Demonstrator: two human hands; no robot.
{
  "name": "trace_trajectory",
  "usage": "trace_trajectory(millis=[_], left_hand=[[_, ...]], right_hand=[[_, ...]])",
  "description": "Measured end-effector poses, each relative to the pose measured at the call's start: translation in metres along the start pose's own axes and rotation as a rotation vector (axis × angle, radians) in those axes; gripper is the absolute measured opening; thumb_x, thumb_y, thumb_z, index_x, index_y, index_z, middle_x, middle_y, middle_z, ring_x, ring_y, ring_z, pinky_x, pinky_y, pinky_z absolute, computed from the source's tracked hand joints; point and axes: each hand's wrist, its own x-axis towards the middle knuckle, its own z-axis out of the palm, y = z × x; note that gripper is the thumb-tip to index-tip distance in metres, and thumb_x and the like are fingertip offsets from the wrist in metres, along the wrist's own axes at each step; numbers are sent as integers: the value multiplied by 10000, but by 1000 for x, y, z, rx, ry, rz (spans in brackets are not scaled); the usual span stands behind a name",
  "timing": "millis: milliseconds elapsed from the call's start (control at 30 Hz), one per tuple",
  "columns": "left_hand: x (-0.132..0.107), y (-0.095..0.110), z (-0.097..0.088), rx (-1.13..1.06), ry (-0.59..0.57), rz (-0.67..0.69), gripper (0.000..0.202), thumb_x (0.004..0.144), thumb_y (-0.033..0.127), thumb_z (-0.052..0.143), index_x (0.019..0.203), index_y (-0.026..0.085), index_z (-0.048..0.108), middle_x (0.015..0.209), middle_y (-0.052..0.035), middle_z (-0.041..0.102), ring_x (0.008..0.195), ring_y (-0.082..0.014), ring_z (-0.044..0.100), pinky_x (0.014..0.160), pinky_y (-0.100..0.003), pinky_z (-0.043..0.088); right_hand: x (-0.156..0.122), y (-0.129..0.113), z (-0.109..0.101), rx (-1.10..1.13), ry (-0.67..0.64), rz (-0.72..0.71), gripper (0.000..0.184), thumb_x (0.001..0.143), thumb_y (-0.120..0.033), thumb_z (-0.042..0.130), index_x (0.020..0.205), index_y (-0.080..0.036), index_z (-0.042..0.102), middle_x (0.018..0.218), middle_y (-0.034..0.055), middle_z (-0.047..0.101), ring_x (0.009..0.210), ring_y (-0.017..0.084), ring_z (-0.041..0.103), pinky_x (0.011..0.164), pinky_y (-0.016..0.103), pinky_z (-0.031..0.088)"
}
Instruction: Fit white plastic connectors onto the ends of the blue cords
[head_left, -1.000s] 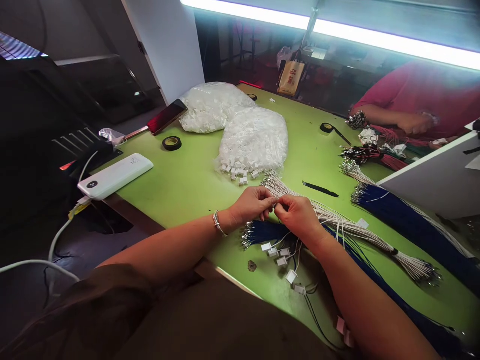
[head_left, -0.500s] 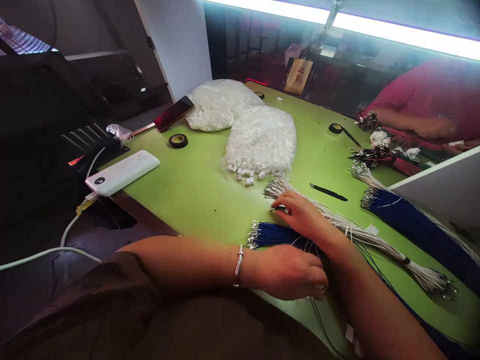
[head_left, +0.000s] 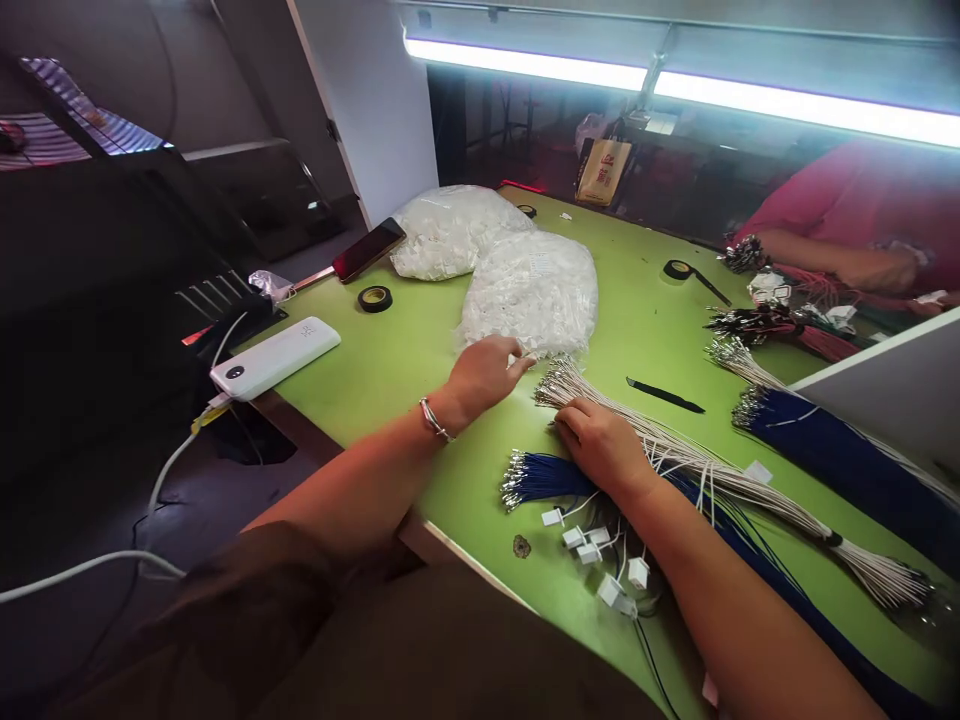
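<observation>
Head view | our left hand (head_left: 486, 378) — thumb and finger apart — at the connector bag (head_left: 536, 285) | our right hand (head_left: 606, 448), grip unclear, beside the white wire bundle (head_left: 701, 458), probably laid close for easy picking

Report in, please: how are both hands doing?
Left hand at front of near plastic bag. Right hand beside white wire bundle, grasp unclear. Nothing visibly blocking either hand.
</observation>
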Motion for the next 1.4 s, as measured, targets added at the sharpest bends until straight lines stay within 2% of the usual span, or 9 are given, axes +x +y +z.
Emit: trace_trajectory(millis=[233, 400, 567, 733, 833, 900, 1067, 1200, 1400], left_hand=[[4, -2, 17, 320, -119, 16, 254, 922, 206, 523, 1082, 115, 697, 1061, -154, 615, 961, -254, 606, 845, -345, 479], [6, -9, 15, 367, -128, 112, 305, 884, 114, 456, 1037, 103, 719, 1023, -151, 604, 963, -247, 603, 844, -334, 483], [6, -10, 11, 383, -101, 65, 406, 820, 32, 442, 1105, 141, 711, 1054, -141, 583, 934, -236, 610, 789, -324, 483], [7, -11, 4, 363, -127, 20, 348, 813, 16, 443, 992, 112, 726, 1063, -155, 577, 866, -227, 625, 759, -333, 490], [8, -9, 1, 75, 78, -18, 263, 815, 44, 513, 959, 132, 715, 986, -111, 610, 882, -205, 621, 811, -321, 500], [5, -2, 3, -325, 128, -75, 134, 813, 112, 601, 913, 136, 687, 839, -59, 627, 782, -168, 624, 764, -301, 515], [-15, 29, 20, -1368, -336, -378, 254, 749, 156, 758, 984, 100, 678, 702, -11, 660, 574, -64, 588, 596, -195, 485], [-21, 38, 31, -1594, -378, -555, 66, 757, 34, 736, 810, 65, 714, 757, -41, 694, 647, -54, 634, 716, -193, 530], [-19, 34, 35, -1624, -415, -566, 57, 755, 22, 753, 768, 61, 713, 764, -46, 701, 679, -78, 666, 761, -214, 545]], right_hand=[[0, 6, 3, 25, 98, 13, 213, 946, -210, 494, 844, -188, 680, 867, 68, 673, 758, 179, 573, 636, 278, 362], [4, 14, 7, 197, 100, 77, 157, 916, -179, 544, 925, -176, 701, 910, 78, 698, 828, 190, 622, 755, 288, 455], [6, 20, 12, 420, 160, 116, 147, 836, -140, 608, 855, -199, 741, 868, 63, 733, 824, 184, 669, 803, 319, 519], [4, 24, 15, 860, 130, 331, 200, 820, -265, 605, 918, -186, 761, 751, 42, 740, 589, 157, 663, 603, 303, 561], [1, 22, 8, 933, 158, 388, 245, 803, -352, 612, 877, -172, 762, 660, 34, 710, 522, 153, 624, 521, 281, 527], [-1, 20, 2, 807, 279, 343, 202, 787, -330, 614, 797, -179, 748, 682, 38, 715, 574, 156, 626, 576, 283, 520], [-5, 11, -7, 605, 428, 225, 158, 789, -231, 546, 727, -192, 686, 681, 26, 689, 609, 148, 603, 624, 273, 485], [-7, 7, -5, 550, 458, 190, 138, 793, -205, 541, 699, -196, 642, 657, 14, 651, 572, 136, 559, 597, 265, 458], [-9, 7, -1, 486, 473, 142, 142, 821, -176, 538, 720, -196, 637, 681, 17, 650, 606, 136, 568, 619, 260, 451]])
